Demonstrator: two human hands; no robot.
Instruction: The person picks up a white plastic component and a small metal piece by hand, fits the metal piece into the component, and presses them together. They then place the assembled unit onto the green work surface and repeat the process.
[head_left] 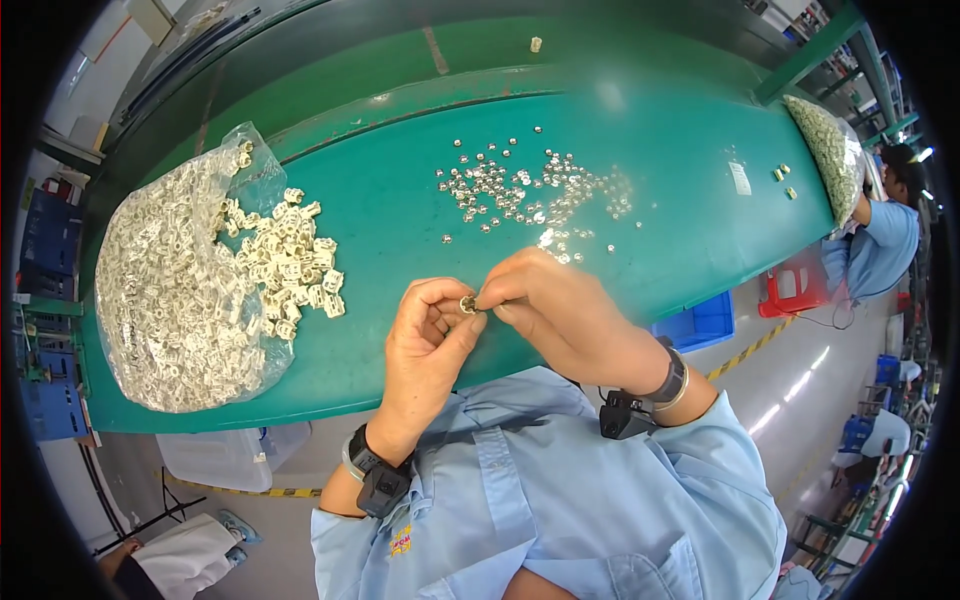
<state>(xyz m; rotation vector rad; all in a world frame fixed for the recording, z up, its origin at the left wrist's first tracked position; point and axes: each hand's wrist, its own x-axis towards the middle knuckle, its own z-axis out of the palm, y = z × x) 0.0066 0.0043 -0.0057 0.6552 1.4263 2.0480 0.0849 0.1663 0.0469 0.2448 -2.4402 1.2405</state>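
Above the near edge of the green table, my left hand (425, 340) is closed, pinching a small round part (468, 303) between thumb and forefinger. The part looks cream with a dark, shiny middle. My right hand (555, 310) meets it from the other side, its thumb and fingertips pressed together at the part; whatever they grip is too small to make out. Beyond my hands, many small shiny metal balls or domes (505, 190) lie scattered. To the left, a loose pile of cream plastic parts (290, 260) spills from a large clear plastic bag (170, 290) full of them.
The green table (390, 190) carries a white label (739, 179) and a few small pale parts (783, 175) at the right. Another full bag (825, 140) stands at the right end, beside a person in blue (885, 235). A blue bin (700, 322) and red stool (795, 287) stand below.
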